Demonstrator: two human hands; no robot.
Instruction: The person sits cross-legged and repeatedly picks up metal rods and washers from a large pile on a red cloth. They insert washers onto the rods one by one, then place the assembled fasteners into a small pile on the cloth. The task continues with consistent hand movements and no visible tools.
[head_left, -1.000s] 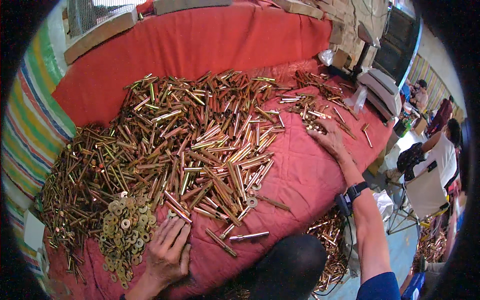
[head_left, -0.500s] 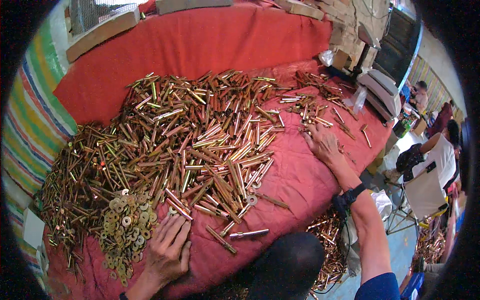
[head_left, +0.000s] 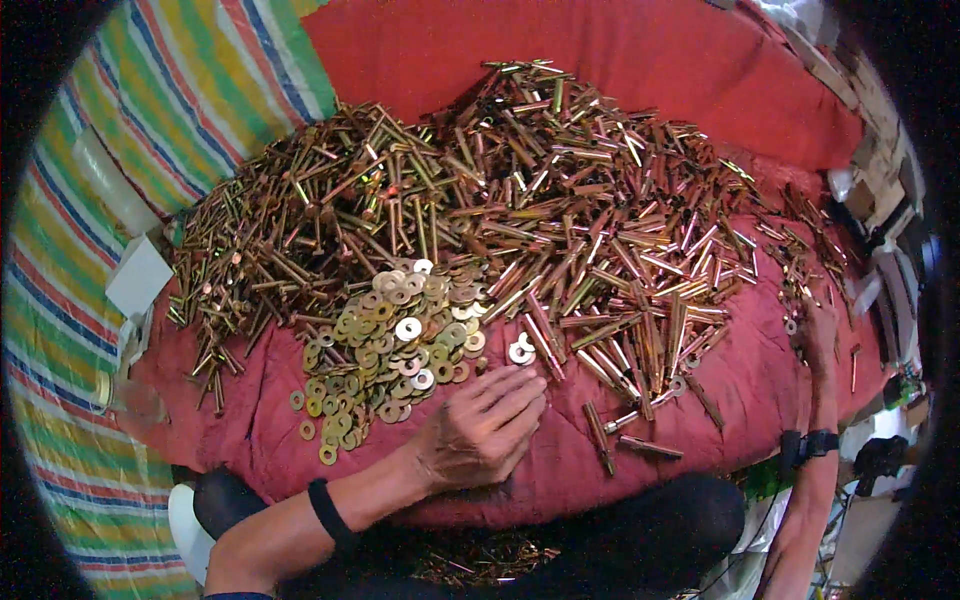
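Note:
My left hand (head_left: pixel 485 425) lies palm down on the red quilted cloth, fingers stretched out and side by side. Two silvery washers (head_left: pixel 522 348) are just beyond its fingertips, beside the end of a metal sleeve (head_left: pixel 543 340). To its left spreads a pile of brassy flat washers (head_left: pixel 385 345). Far to the right, my right hand (head_left: pixel 820 330) reaches down among small loose metal parts (head_left: pixel 797 285); its fingers are small and blurred, so any hold is not visible. Between the hands lie loose sleeves and rods, including a bolt-like piece (head_left: pixel 650 447).
A large heap of long bolts (head_left: pixel 330 200) and metal tubes (head_left: pixel 610 200) covers the back of the red cloth (head_left: pixel 740 420). Striped sheeting (head_left: pixel 150 80) and a white box (head_left: pixel 139 277) stand at left. More metal parts (head_left: pixel 485 557) lie below, between my dark-clad knees.
The view has swung left, so the heap and both hands appear farther right. My left hand stays beside the washers, and my right hand is still among the small parts.

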